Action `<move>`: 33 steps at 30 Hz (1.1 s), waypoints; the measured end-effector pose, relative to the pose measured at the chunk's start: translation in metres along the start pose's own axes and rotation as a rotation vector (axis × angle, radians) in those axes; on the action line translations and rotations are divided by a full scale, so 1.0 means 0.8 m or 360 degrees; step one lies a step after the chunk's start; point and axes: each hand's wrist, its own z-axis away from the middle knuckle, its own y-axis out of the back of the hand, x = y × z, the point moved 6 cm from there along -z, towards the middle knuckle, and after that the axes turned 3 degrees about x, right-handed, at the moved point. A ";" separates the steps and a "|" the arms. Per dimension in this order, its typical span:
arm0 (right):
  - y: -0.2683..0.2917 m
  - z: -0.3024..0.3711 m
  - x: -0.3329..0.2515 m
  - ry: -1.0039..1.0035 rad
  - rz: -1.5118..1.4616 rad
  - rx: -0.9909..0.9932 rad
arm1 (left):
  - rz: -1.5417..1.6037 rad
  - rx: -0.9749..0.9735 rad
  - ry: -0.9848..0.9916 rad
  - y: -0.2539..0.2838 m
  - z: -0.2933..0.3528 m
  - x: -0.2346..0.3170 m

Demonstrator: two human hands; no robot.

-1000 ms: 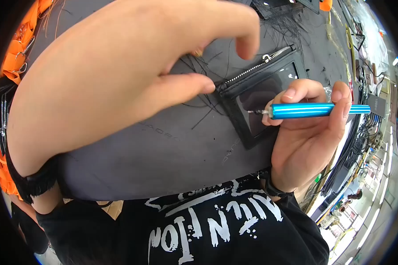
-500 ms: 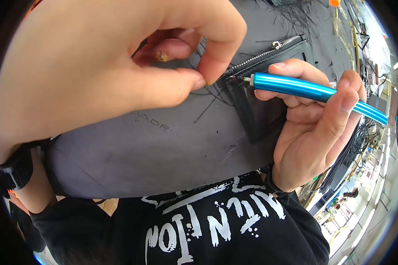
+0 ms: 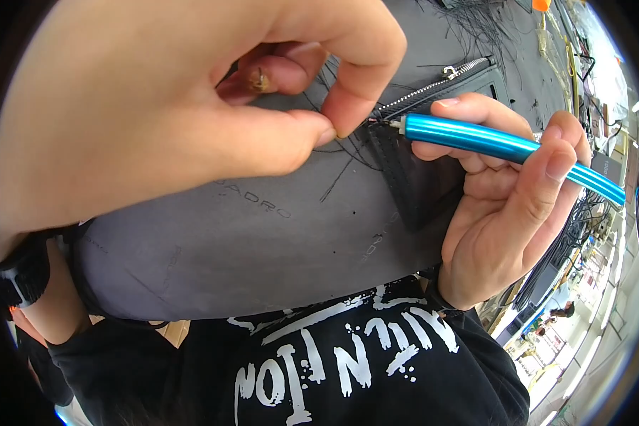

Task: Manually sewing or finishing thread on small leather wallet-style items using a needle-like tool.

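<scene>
Head view, looking steeply down, edges bent by the fisheye lens.

Left hand (image 3: 170, 113) very close to the lens, filling the upper left of the frame, wrist and forearm cut off by the dark rim. Thumb and forefinger pinched together on a thin black thread (image 3: 337, 160), the other fingers curled behind; exactly how much thread sits between the fingertips too fine to make out. A black band (image 3: 25, 273) on the left wrist, half lost in shadow.

Right hand (image 3: 504, 206) at centre right, closed around a shiny blue metal pen-shaped tool (image 3: 504, 145), held level with its small pale tip pointing left, just beside the pinched fingertips. Far end of the tool running off toward the right rim. Whether the tip touches the thread cannot be told.

Beneath both hands, a dark grey leather panel (image 3: 248, 241) spread across the middle of the frame, with faint pressed lettering and small holes, its upper part hidden by the left hand. A silver metal zipper (image 3: 433, 82) slanting along a black pocket edge at upper centre, partly covered by the right fingers. More loose black threads scattered over the panel near the top.

Along the bottom, a black shirt with white printing (image 3: 334, 362), seen upside down. At the far right, a cluttered worktable with cables (image 3: 582, 213), small and blurred, details unreadable.
</scene>
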 end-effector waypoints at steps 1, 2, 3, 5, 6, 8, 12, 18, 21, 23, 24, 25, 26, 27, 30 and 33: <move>0.001 0.000 0.001 0.0002 0.0001 0.0020 | 0.0002 -0.0003 -0.0019 -0.001 -0.003 -0.001; 0.003 -0.001 0.002 0.0006 0.0016 0.0032 | 0.0019 -0.0006 -0.0006 -0.002 -0.006 -0.002; 0.005 -0.001 0.004 -0.0002 0.0047 0.0048 | 0.0035 -0.0010 0.0006 -0.002 -0.010 -0.005; -0.001 0.002 -0.001 -0.0019 0.0013 0.0017 | 0.0028 -0.0025 0.0081 0.002 0.003 0.001; -0.006 0.005 -0.003 -0.0022 -0.0093 0.0006 | 0.0028 -0.0048 0.0128 0.003 0.009 0.003; 0.001 0.002 0.000 0.0000 -0.0128 0.0057 | -0.0225 0.0103 0.0070 0.013 -0.001 -0.011; 0.005 0.008 -0.005 -0.0213 -0.0440 0.0155 | -0.0689 0.0524 0.0307 0.047 0.022 -0.019; 0.042 0.007 0.005 0.0008 -0.0614 0.0244 | -0.0843 0.0953 0.0134 0.022 -0.014 0.018; 0.058 0.004 0.000 -0.0087 -0.0890 0.0552 | -0.0605 0.0781 0.0234 0.007 -0.010 0.049; 0.086 0.002 0.008 -0.0063 -0.0900 0.0693 | -0.0678 0.0800 0.0246 -0.012 -0.004 0.033; 0.103 0.001 0.011 -0.0063 -0.0831 0.0820 | -0.0708 0.0763 0.0272 -0.017 -0.003 0.034; 0.120 -0.002 0.008 -0.0030 -0.0772 0.0776 | -0.0815 0.0682 0.0257 -0.025 -0.009 0.040; 0.141 -0.003 0.020 -0.0045 -0.0808 0.0752 | -0.0767 0.0744 0.0227 -0.028 -0.008 0.040; 0.148 -0.004 0.023 -0.0077 -0.0805 0.0891 | -0.0683 0.0703 0.0262 -0.030 -0.010 0.032; 0.153 -0.009 0.022 -0.0027 -0.0920 0.0715 | -0.0312 0.0613 0.0155 -0.020 -0.015 0.032; 0.154 -0.010 0.034 0.0018 -0.1138 0.0583 | -0.0186 0.0416 0.0063 -0.010 0.002 0.035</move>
